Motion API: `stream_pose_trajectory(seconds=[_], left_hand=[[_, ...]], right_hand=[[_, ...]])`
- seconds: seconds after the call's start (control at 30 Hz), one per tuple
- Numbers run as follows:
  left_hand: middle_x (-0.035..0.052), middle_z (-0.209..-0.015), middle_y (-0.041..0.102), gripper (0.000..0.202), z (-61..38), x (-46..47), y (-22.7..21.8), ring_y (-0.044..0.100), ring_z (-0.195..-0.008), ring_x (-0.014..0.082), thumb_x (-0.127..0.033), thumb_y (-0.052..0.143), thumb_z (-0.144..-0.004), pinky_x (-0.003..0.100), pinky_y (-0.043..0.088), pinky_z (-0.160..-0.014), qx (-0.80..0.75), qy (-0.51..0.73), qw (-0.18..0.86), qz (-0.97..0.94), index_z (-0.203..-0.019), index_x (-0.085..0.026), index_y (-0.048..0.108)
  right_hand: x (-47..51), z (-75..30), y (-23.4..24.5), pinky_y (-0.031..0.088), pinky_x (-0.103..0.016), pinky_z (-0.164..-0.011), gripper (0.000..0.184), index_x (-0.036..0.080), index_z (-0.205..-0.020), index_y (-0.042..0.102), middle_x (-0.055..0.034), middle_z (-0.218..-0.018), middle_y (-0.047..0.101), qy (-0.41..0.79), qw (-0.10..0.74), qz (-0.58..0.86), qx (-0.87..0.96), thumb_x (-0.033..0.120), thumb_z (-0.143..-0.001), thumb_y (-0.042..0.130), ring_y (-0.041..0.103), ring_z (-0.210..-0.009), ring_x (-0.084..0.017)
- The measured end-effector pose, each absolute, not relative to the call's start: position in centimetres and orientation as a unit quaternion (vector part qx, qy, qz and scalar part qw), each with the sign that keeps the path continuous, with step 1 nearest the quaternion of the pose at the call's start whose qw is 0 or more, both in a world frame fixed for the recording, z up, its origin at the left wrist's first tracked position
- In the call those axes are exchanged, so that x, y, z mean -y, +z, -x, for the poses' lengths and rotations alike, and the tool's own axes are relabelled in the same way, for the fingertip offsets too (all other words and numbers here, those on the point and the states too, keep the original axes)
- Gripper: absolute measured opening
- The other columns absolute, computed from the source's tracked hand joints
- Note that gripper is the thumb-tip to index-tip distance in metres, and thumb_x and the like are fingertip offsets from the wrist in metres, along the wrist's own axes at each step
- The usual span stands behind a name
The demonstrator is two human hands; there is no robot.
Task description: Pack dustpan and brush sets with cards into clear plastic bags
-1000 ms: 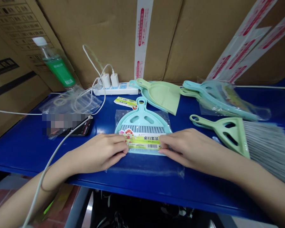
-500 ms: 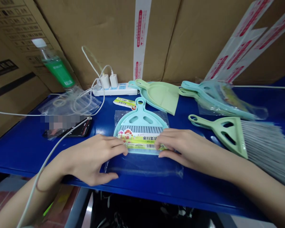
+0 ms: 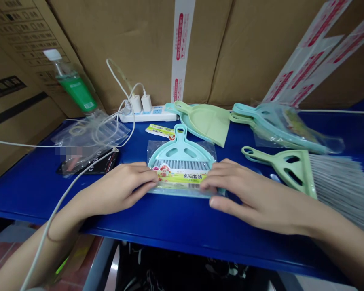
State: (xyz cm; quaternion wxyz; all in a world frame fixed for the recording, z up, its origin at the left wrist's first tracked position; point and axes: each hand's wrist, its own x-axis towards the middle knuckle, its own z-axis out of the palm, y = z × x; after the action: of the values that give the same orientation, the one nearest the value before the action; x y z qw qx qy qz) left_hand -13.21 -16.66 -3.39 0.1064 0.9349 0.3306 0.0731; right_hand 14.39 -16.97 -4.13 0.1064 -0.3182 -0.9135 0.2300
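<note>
A light-blue dustpan and brush set (image 3: 182, 151) lies in a clear plastic bag (image 3: 153, 147) near the table's front edge, its handle pointing away from me. Grey bristles show above a printed label (image 3: 182, 176). My left hand (image 3: 124, 188) is closed at the set's lower left corner, fingers and thumb pinching the bag's edge. At the right corner, the fingers of my right hand (image 3: 242, 192) curl over the bag and label, with the thumb lower and a little apart. My fingers hide both ends of the label.
Green and blue dustpans (image 3: 210, 121) lie behind, with another bagged set (image 3: 279, 125) to their right. A green dustpan (image 3: 297, 173) with a grey brush (image 3: 342, 186) is at right. Power strip (image 3: 151, 114), phone (image 3: 100, 163), cable (image 3: 65, 202) and bottle (image 3: 77, 91) are at left.
The bag's loose flap, spread on the table before, is now folded back against the set's lower edge. My left hand has moved up and its thumb has closed to the fingers.
</note>
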Motion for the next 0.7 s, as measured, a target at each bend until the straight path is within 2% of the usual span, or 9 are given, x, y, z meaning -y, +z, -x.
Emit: stream_pose_trajectory(seconds=[0.1,0.17,0.3,0.4,0.5,0.63,0.7], left_hand=[[0.0032,-0.078,0.061,0.033,13.2,16.6,-3.6,0.057,-0.067,0.014,-0.027,0.033,-0.1,0.023,0.043,-0.061,-0.359,0.064,0.106,-0.925,-0.093,-0.018,0.065],[0.0033,-0.079,0.062,0.034,13.1,16.6,-3.7,0.058,-0.068,0.014,-0.029,0.032,-0.1,0.023,0.044,-0.063,-0.374,0.05,0.114,-0.919,-0.093,-0.019,0.064],[0.0036,-0.08,0.062,0.036,12.9,16.5,-3.8,0.059,-0.07,0.0146,-0.031,0.03,-0.099,0.024,0.046,-0.066,-0.392,0.037,0.125,-0.911,-0.094,-0.019,0.064],[0.0032,-0.079,0.062,0.032,12.9,16.5,-3.9,0.059,-0.068,0.0146,-0.03,0.033,-0.097,0.025,0.045,-0.065,-0.394,0.045,0.127,-0.909,-0.091,-0.019,0.063],[0.0018,-0.079,0.063,0.023,13.0,16.4,-4.1,0.06,-0.068,0.0137,-0.03,0.045,-0.094,0.023,0.044,-0.064,-0.389,0.062,0.143,-0.908,-0.085,-0.019,0.062],[0.0003,-0.081,0.067,0.024,13.0,16.1,-4.5,0.062,-0.073,0.0136,-0.029,0.045,-0.095,0.023,0.044,-0.067,-0.376,0.084,0.155,-0.91,-0.083,-0.02,0.064],[0.0006,-0.082,0.068,0.026,13.0,16.0,-4.7,0.063,-0.076,0.0143,-0.029,0.043,-0.097,0.023,0.045,-0.07,-0.372,0.088,0.156,-0.911,-0.085,-0.02,0.065]], right_hand=[[17.2,-14.3,-4.3,0.042,-0.042,-0.083,0.018,0.019,-0.085,0.065,-0.0052,-0.081,0.067,0.202,0.093,0.33,0.917,0.037,-0.085,0.06,0.059,-0.08,-0.022],[17.2,-14.4,-4.8,0.043,-0.04,-0.08,0.009,0.02,-0.081,0.064,-0.0042,-0.077,0.066,0.18,0.095,0.335,0.92,0.026,-0.084,0.058,0.058,-0.078,-0.021],[17.0,-14.5,-5.5,0.044,-0.036,-0.075,0.021,0.021,-0.075,0.063,-0.003,-0.073,0.065,0.147,0.107,0.331,0.926,0.016,-0.088,0.048,0.058,-0.073,-0.019],[16.8,-14.6,-5.7,0.044,-0.035,-0.074,0.019,0.021,-0.075,0.061,-0.0012,-0.072,0.065,0.141,0.117,0.32,0.93,0.014,-0.088,0.049,0.059,-0.071,-0.017],[16.5,-14.6,-5.8,0.045,-0.034,-0.071,0.015,0.022,-0.074,0.058,0.0002,-0.071,0.064,0.141,0.135,0.325,0.925,0.014,-0.086,0.053,0.06,-0.071,-0.017],[16.5,-14.5,-5.7,0.047,-0.039,-0.084,0.014,0.023,-0.077,0.051,0.0033,-0.067,0.061,0.132,0.153,0.336,0.92,0.011,-0.084,0.051,0.06,-0.066,-0.016],[16.7,-14.4,-5.7,0.047,-0.04,-0.085,0.015,0.024,-0.078,0.047,0.0036,-0.065,0.059,0.125,0.161,0.342,0.917,0.01,-0.085,0.047,0.06,-0.063,-0.015]])
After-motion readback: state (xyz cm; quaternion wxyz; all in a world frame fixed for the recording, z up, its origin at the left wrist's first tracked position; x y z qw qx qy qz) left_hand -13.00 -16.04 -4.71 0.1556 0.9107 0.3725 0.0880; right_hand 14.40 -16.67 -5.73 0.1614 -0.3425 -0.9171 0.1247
